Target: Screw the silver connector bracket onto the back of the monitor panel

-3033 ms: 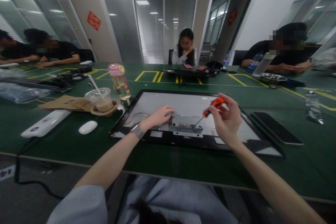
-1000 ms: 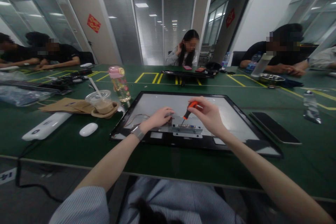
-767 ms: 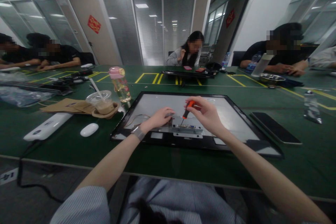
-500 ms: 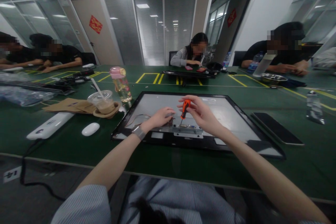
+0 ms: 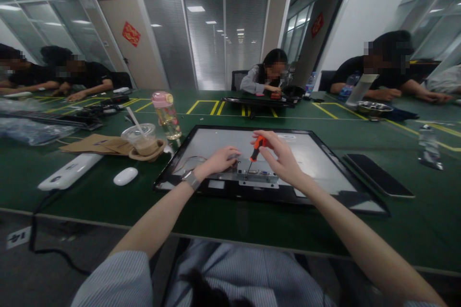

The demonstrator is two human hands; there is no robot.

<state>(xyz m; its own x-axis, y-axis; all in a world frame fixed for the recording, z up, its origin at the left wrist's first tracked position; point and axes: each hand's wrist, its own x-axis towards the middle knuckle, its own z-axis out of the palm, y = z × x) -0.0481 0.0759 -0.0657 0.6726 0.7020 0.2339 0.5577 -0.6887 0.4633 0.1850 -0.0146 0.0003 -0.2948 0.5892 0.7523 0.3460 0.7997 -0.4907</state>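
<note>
A black-framed panel with a pale grey back point(image 5: 309, 153) lies flat on the green table. My right hand point(image 5: 283, 156) grips an orange and black screwdriver point(image 5: 256, 148), whose shaft points down to a metal bracket point(image 5: 259, 178) near the panel's front edge. Connectors show along this bracket. My left hand point(image 5: 221, 159) rests at the bracket's left end, its fingers bent around something I cannot make out. Thin wires run over the panel to the left of that hand.
Left of the panel are a white mouse point(image 5: 126, 176), a long white device point(image 5: 70, 171), an iced drink cup point(image 5: 140, 136) and a pink-lidded bottle point(image 5: 166, 117). A black phone-like slab point(image 5: 378, 175) lies right. Several people sit across the table.
The screwdriver's handle has shifted slightly right and leans more, with my right hand's fingers more spread around it. My left hand has hardly moved. Across the table, people's arms and heads have shifted.
</note>
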